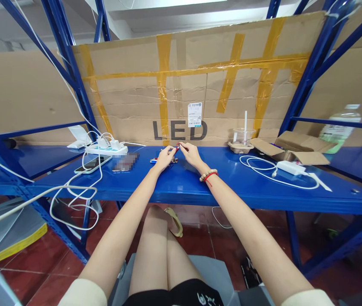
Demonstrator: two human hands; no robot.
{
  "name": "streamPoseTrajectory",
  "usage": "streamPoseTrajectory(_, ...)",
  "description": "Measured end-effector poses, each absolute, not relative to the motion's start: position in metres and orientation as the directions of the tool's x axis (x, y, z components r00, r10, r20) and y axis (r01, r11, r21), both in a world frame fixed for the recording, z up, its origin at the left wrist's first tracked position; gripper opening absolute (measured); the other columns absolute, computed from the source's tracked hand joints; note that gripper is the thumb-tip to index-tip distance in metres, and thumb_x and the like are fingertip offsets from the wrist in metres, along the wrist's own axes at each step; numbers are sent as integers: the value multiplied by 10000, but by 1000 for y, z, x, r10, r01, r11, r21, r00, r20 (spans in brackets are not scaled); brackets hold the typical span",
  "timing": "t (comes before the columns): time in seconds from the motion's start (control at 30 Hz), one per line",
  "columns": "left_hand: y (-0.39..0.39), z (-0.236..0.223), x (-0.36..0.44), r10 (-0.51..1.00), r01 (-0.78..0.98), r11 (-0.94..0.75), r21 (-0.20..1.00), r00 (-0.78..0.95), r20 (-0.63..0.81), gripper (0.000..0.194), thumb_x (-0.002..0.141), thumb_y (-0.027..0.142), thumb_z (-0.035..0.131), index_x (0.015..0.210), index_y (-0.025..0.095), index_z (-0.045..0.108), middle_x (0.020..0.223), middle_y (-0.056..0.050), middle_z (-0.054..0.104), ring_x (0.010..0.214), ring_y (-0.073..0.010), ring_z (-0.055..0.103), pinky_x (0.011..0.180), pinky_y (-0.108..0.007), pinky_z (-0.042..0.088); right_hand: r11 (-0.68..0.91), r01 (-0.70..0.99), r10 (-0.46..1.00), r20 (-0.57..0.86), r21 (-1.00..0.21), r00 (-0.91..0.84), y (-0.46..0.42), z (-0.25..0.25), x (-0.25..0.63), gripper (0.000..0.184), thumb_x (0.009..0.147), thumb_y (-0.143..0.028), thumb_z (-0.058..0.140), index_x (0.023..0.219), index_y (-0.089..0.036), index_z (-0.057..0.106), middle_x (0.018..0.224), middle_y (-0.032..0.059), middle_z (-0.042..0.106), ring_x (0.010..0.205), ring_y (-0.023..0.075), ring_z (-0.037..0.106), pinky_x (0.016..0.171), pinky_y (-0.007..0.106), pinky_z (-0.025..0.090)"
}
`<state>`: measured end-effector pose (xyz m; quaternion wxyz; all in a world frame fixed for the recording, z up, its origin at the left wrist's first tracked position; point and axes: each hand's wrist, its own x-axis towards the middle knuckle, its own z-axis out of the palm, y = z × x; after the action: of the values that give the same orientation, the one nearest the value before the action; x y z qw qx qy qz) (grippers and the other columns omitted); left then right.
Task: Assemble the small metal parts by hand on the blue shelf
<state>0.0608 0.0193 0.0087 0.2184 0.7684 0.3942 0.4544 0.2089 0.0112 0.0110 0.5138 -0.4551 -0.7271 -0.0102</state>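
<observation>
Both hands meet over the blue shelf top, close to the cardboard at the back. My left hand (165,158) is closed, its fingertips pinching a small, thin red piece like a cord or loop (178,147). The fingertips of my right hand (191,154) pinch the same red piece from the other side. Just beneath my left hand lie a small blue-and-red item (153,161) and some little metallic bits (175,160), partly covered by the fingers. Their exact kind is too small to make out.
To the left are a white power strip (106,148) with plugs and cables, a phone (93,164) and a blurred dark item (126,162). On the right stand a plastic cup with straw (242,137), an open cardboard box (295,146) and a white adapter (291,168) with its cable.
</observation>
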Motion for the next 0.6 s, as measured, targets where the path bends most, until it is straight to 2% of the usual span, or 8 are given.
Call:
streamPoseTrajectory(0.13, 16, 7, 61, 784, 466, -621, 630, 391, 482, 242, 808, 392, 456, 771, 178, 563, 581, 14, 580, 550, -123, 528, 597, -235, 395, 504, 644, 724, 688, -576, 50, 6, 13, 206, 361, 899, -352, 377, 1055, -163, 643, 869, 65, 661, 766, 171, 577, 700, 262, 419)
streamPoseTrajectory(0.2, 16, 7, 60, 785, 497, -618, 609, 354, 508, 262, 833, 381, 410, 762, 178, 560, 592, 6, 584, 569, -127, 532, 609, -238, 393, 400, 706, 772, 630, -585, 85, 3, 14, 206, 360, 899, -363, 383, 1105, -190, 622, 994, 77, 659, 874, 198, 586, 751, 285, 421)
streamPoseTrajectory(0.3, 19, 9, 59, 800, 502, -572, 649, 167, 576, 285, 867, 363, 350, 788, 179, 552, 562, 14, 553, 572, -121, 529, 599, -230, 385, 244, 835, 853, 519, -494, 58, -3, 14, 207, 325, 890, -379, 409, 1062, -234, 643, 1023, 77, 659, 934, 225, 590, 766, 303, 418)
streamPoseTrajectory(0.37, 21, 10, 58, 805, 462, -556, 691, 90, 587, 253, 864, 352, 373, 834, 178, 553, 560, 22, 547, 567, -112, 531, 597, -221, 389, 215, 880, 892, 453, -424, 1, -6, 14, 207, 308, 885, -390, 416, 998, -249, 666, 965, 71, 674, 903, 222, 604, 740, 295, 421)
streamPoseTrajectory(0.47, 24, 11, 57, 808, 416, -558, 718, 74, 585, 211, 837, 338, 440, 876, 173, 566, 580, 23, 566, 574, -106, 539, 601, -216, 399, 221, 898, 904, 426, -382, -41, -9, 14, 205, 294, 873, -397, 438, 948, -249, 681, 944, 64, 680, 898, 216, 605, 718, 284, 421)
streamPoseTrajectory(0.53, 25, 10, 57, 815, 395, -551, 735, 66, 576, 215, 822, 344, 470, 886, 170, 579, 596, 16, 584, 593, -108, 553, 612, -217, 410, 228, 881, 894, 447, -415, -21, -9, 15, 205, 318, 871, -418, 434, 905, -237, 694, 922, 60, 683, 901, 216, 603, 718, 281, 419)
streamPoseTrajectory(0.6, 26, 10, 58, 819, 371, -548, 749, 57, 571, 232, 806, 353, 497, 895, 163, 596, 631, 2, 613, 630, -115, 574, 642, -223, 427, 238, 810, 882, 469, -536, 51, -7, 17, 204, 391, 875, -470, 399, 872, -223, 702, 885, 52, 686, 867, 205, 610, 713, 277, 425)
